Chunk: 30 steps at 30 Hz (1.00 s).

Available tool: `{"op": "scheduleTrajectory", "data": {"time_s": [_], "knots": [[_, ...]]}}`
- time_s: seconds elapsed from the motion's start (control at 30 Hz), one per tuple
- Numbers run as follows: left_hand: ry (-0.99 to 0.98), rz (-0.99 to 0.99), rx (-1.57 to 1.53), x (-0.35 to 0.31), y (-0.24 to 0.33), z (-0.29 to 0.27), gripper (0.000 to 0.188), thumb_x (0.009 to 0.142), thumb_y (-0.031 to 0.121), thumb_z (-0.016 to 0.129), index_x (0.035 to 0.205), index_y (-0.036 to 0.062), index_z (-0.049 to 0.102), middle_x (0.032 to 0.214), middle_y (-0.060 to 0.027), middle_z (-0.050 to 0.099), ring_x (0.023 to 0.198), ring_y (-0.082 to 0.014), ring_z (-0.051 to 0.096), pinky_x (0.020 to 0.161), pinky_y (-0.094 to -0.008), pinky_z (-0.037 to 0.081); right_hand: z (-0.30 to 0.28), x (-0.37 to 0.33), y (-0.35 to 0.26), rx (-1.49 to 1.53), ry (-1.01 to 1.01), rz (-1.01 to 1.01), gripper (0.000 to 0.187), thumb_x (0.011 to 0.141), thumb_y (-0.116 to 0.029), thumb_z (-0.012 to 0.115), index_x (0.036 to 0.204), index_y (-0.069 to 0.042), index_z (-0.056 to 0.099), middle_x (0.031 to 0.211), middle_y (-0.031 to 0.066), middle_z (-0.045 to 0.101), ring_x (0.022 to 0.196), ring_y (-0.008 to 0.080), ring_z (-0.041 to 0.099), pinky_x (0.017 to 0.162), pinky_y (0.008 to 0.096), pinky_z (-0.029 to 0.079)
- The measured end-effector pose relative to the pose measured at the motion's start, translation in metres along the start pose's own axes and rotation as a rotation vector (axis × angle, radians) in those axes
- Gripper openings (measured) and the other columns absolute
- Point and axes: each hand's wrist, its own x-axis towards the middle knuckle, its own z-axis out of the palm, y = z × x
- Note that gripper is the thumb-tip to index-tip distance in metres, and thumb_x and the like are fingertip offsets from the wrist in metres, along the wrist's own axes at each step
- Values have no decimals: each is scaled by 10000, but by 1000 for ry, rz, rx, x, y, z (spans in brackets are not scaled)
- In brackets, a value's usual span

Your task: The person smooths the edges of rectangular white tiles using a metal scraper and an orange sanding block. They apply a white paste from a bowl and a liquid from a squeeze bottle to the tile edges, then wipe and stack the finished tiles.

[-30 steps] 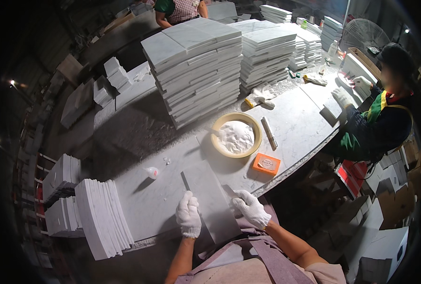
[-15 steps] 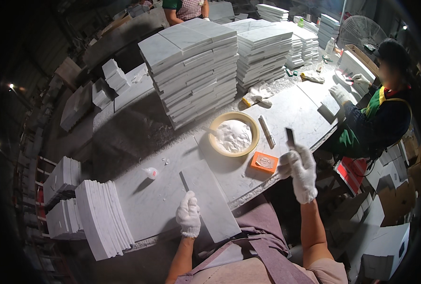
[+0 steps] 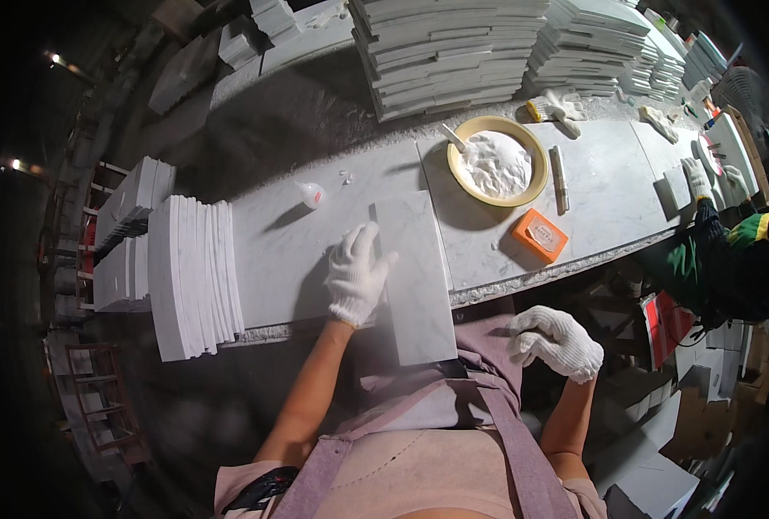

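A pale grey-veined marble tile lies on the worktop with its near end jutting over the front edge toward my apron. My left hand, in a white knit glove, rests at the tile's left edge, fingers stretched forward and thumb apart over its top. Off the table by my waist, my gloved right hand is closed with curled fingers; what it holds, if anything, is hidden. Nearest it on the table is an orange box. Behind that sits a yellow bowl of white powder, a handle sticking out.
A small white bottle stands left of the tile. Upright slabs crowd the left end. Tall tile stacks line the back. A pen-like stick and a spare glove lie right. A co-worker works at the far right.
My right hand has dropped from beside the orange box to my waist, and its dark flat blade no longer shows. My left hand has opened from its grip. The view has shifted downward.
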Motion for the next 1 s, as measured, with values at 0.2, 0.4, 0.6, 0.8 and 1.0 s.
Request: {"op": "scheduleTrajectory", "data": {"time_s": [0.2, 0.4, 0.6, 0.8, 1.0], "knots": [[-86, 234, 53, 24, -9, 10, 753, 813, 430, 854, 1444, 115, 591, 1506, -145, 546, 1438, -386, 455, 1206, -550, 350, 0, 11, 9, -100, -170, -217, 189, 1055, -95, 673, 1196, 31, 662, 969, 79, 750, 843, 151, 750, 752, 303, 630], [-250, 266, 129, 53, -27, 33, 820, 800, 521, 843, 1463, 114, 584, 1538, -160, 523, 1475, -385, 422, 1270, -552, 295, 11, 6, 23, 101, 137, 19, 176, 1036, -41, 623, 1182, 53, 649, 916, 126, 762, 777, 183, 756, 684, 316, 635], [-149, 253, 134, 57, -45, 29, 751, 878, 560, 761, 1454, 106, 601, 1545, -149, 546, 1483, -373, 437, 1273, -552, 288, -41, -15, 50, 542, 900, -346, 297, 1089, -218, 655, 1305, -18, 616, 985, 69, 686, 761, 121, 644, 632, 235, 537], [-250, 397, 5, 35, -39, 21, 572, 937, 505, 725, 1373, 137, 687, 1453, -131, 649, 1424, -396, 519, 1230, -558, 365, -60, -13, 83, 767, 974, -544, 368, 1097, -265, 651, 1388, -56, 571, 1114, 70, 645, 830, 112, 593, 610, 210, 515], [-62, 276, -202, 15, -28, -15, 658, 882, 348, 825, 1417, 29, 614, 1438, -232, 620, 1409, -442, 525, 1238, -580, 357, -11, 12, 76, 820, 955, -285, 293, 1096, -288, 651, 1268, -60, 588, 943, 39, 639, 702, 122, 588, 569, 231, 498]]}}
